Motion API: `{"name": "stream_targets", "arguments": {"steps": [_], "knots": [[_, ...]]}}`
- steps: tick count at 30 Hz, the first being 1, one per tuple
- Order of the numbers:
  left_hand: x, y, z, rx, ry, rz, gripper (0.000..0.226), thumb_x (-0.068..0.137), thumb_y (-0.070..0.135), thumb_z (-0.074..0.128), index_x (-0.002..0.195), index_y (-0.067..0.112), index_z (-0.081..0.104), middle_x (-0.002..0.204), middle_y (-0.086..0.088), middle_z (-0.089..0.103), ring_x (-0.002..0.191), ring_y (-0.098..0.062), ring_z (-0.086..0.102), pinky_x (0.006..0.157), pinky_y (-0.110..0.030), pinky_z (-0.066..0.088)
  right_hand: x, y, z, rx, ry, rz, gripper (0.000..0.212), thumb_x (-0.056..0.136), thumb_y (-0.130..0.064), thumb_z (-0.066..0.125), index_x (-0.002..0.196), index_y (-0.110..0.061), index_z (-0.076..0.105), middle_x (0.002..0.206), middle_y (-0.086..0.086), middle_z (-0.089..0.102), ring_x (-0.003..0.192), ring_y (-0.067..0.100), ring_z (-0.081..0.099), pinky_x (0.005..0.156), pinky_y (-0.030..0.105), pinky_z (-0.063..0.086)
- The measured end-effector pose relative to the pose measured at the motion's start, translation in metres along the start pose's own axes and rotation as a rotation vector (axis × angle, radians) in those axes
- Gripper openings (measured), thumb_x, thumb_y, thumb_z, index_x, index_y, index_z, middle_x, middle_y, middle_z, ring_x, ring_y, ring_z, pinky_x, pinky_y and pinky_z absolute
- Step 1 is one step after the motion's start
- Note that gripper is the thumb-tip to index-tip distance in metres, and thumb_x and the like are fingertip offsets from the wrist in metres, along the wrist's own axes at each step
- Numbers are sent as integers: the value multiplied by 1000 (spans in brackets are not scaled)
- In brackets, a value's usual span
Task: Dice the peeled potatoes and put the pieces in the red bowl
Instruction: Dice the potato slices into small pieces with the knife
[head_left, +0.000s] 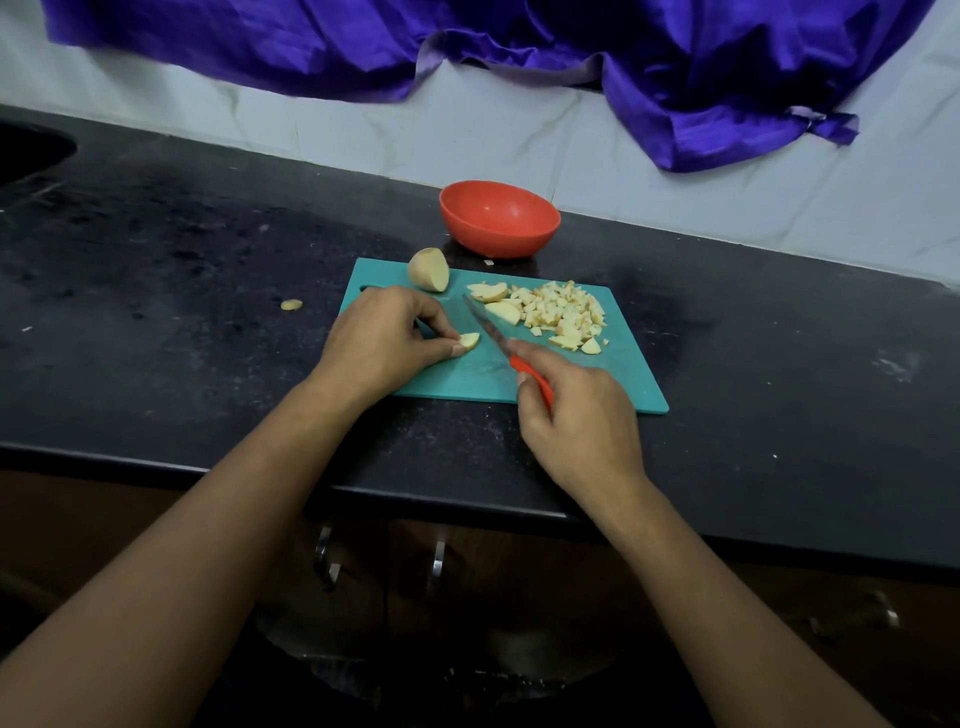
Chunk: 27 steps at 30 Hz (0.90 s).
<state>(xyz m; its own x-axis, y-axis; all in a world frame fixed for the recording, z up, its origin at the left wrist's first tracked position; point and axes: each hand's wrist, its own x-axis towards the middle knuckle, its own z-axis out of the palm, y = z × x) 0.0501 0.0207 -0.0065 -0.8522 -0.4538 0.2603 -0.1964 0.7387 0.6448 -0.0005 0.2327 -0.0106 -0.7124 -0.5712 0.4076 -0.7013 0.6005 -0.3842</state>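
**Step in hand:** dicing, judged about midway. The transfer to the bowl is not yet begun.

1. **Cutting board** (597, 384): teal, flat on a dark counter (182, 249). All places below are given from it.
2. **Left hand** (384, 338): over the board's left part. Thumb and fingertips pinch a potato wedge against the surface.
3. **Potato wedge** (469, 340): at the board's middle. Small, thin, half-moon shaped, pale yellow.
4. **Right hand** (576, 421): at the board's near edge, fingers curled round the red handle of a knife (485, 327). The blade slants toward the far side, just right of the wedge and apart from it.
5. **Diced pile** (563, 312): on the board's right half. Small pale cubes, with a few larger uncut slices at the pile's left.
6. **Potato half** (428, 269): at the board's far-left corner. Uncut, with a tan rounded side and a pale cut face.
7. **Red bowl** (498, 218): just beyond the board's far edge. No pieces show inside.
8. **Stray scrap** (291, 305): on the counter left of the board.

**Next move, judged:** bring the blade over the wedge and cut it down. The piece is small, so the fingertips need tucking back.
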Motion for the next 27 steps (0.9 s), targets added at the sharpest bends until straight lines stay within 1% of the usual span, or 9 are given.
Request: {"name": "stream_targets", "arguments": {"steps": [1, 3, 6, 9, 15, 18, 20, 22, 27], "knots": [[0, -1, 0, 1, 6, 3, 13, 77, 45, 86, 76, 36, 77, 65, 18, 62, 66, -4, 53, 62, -29, 36, -1, -1, 1, -9, 3, -9, 42, 102, -30, 53, 142, -37, 58, 69, -16, 57, 49, 4, 46, 49, 19, 30], [0, -2, 1, 3, -2, 10, 12, 78, 44, 86, 78, 35, 78, 68, 17, 65, 68, -5, 54, 63, -29, 39, -2, -3, 1, -29, 18, -13, 42, 102, -29, 53, 143, -35, 58, 66, -17, 51, 49, 3, 44, 49, 18, 27], [2, -4, -1, -17, -40, 11, 8, 80, 41, 85, 82, 35, 80, 75, 15, 71, 73, -6, 60, 67, -34, 49, 0, -6, 1, -76, -3, -34, 42, 103, -28, 52, 144, -33, 57, 70, -14, 52, 53, 5, 44, 51, 24, 30], [2, -5, -1, -28, -48, 13, 6, 80, 38, 85, 84, 36, 81, 79, 14, 74, 76, -6, 64, 76, -40, 57, 0, -8, 0, -122, -34, -61, 43, 103, -27, 50, 146, -32, 55, 73, -11, 55, 59, 7, 48, 55, 28, 36], [1, -6, -2, -35, -39, 10, 6, 80, 38, 85, 84, 37, 80, 80, 14, 74, 79, -6, 64, 79, -43, 57, 0, -9, 1, -163, -55, -83, 43, 104, -28, 48, 147, -31, 53, 78, -8, 61, 64, 10, 53, 57, 31, 42], [1, -5, -2, -28, -41, 8, 6, 80, 38, 85, 84, 36, 80, 80, 15, 73, 79, -5, 64, 78, -43, 58, 2, -9, 2, -214, -93, -95, 45, 103, -29, 47, 147, -32, 53, 75, -9, 57, 64, 11, 52, 58, 34, 45], [1, -4, -2, -22, -40, 11, 6, 81, 37, 85, 84, 36, 80, 79, 15, 73, 78, -5, 64, 77, -40, 57, 3, -9, 2, -224, -106, -90, 45, 103, -29, 47, 148, -33, 53, 72, -10, 53, 64, 11, 51, 58, 33, 43], [0, -4, -2, -24, -36, 17, 6, 80, 36, 85, 83, 36, 80, 79, 15, 73, 76, -5, 63, 75, -38, 57, 2, -10, 1, -202, -99, -78, 44, 103, -29, 47, 147, -34, 53, 73, -11, 54, 64, 9, 50, 59, 32, 41], [0, -6, 0, -33, -19, 36, 7, 79, 39, 86, 82, 35, 80, 80, 16, 72, 74, -6, 61, 68, -33, 51, -3, -8, 0, -74, -2, -75, 42, 102, -25, 52, 144, -29, 58, 70, -11, 55, 56, 6, 45, 54, 27, 35]]}}
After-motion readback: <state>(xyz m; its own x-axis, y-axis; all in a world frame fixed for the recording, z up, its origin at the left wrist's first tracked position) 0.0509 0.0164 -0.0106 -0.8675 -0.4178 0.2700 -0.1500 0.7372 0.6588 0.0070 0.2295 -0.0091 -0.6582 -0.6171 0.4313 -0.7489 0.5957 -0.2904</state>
